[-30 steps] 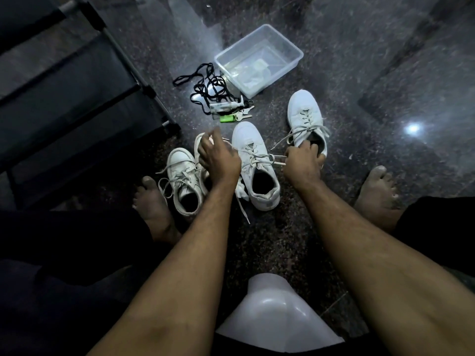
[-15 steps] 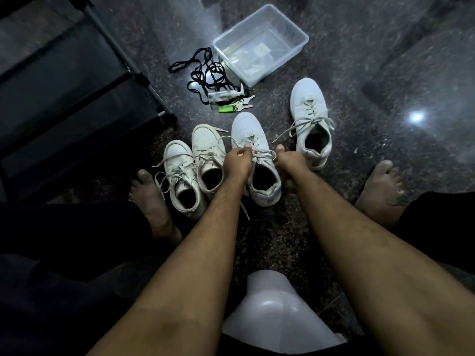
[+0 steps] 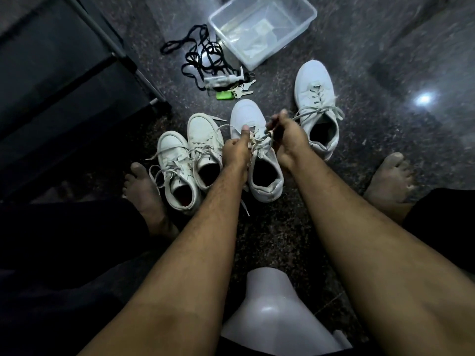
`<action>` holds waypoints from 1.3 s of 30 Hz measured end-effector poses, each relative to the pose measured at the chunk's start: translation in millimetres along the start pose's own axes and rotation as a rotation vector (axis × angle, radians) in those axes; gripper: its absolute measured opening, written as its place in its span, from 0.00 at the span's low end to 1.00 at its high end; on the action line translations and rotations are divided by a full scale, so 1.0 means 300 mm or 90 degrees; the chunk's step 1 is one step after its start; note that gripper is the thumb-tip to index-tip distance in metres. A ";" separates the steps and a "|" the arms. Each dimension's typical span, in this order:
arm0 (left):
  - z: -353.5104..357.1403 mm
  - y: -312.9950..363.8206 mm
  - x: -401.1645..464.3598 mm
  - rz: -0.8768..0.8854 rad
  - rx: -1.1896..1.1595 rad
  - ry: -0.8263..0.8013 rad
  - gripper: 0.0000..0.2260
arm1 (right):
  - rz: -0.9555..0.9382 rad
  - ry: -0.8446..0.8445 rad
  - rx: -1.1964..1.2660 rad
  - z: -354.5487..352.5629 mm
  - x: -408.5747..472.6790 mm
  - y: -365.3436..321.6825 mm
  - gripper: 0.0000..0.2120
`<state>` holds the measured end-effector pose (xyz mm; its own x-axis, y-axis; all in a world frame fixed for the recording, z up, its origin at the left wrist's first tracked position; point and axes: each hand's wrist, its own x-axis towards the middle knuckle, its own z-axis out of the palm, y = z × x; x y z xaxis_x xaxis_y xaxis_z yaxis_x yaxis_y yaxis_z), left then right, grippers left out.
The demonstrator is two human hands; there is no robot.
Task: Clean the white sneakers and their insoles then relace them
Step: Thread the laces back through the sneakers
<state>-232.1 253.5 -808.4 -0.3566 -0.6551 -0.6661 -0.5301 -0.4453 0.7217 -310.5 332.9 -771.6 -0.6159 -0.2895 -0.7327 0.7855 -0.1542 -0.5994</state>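
A dark rack (image 3: pixel 64 93) is seen at the far left, and two laced white sneakers (image 3: pixel 190 160) are set side by side next to a bare foot (image 3: pixel 144 191). The white lace (image 3: pixel 259 140) of the middle sneaker (image 3: pixel 257 160) is pinched by the left hand (image 3: pixel 235 150) and by the right hand (image 3: pixel 288 140), both with fingers curled. A fourth sneaker (image 3: pixel 316 109) lies just right, below a clear tub (image 3: pixel 262 29).

Arms: bare, with short dark hairs, no sleeves
Feet: bare, no shoes or socks
Legs: dark black trousers (image 3: pixel 51 240)
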 end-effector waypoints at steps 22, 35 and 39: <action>-0.124 0.022 -0.031 0.176 -0.189 0.056 0.10 | -0.511 0.047 -0.631 -0.106 -0.080 -0.008 0.11; -0.096 0.013 -0.079 0.460 0.521 -0.193 0.07 | -0.451 -0.035 -0.783 -0.120 -0.058 -0.001 0.11; -0.075 0.029 -0.097 0.450 0.550 -0.213 0.08 | -0.475 -0.013 -0.789 -0.056 -0.061 -0.064 0.12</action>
<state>-209.0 254.9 -778.5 -0.8991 -0.3394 -0.2765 -0.4336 0.6037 0.6690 -315.3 356.9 -752.2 -0.8414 -0.5239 -0.1325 -0.2756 0.6269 -0.7287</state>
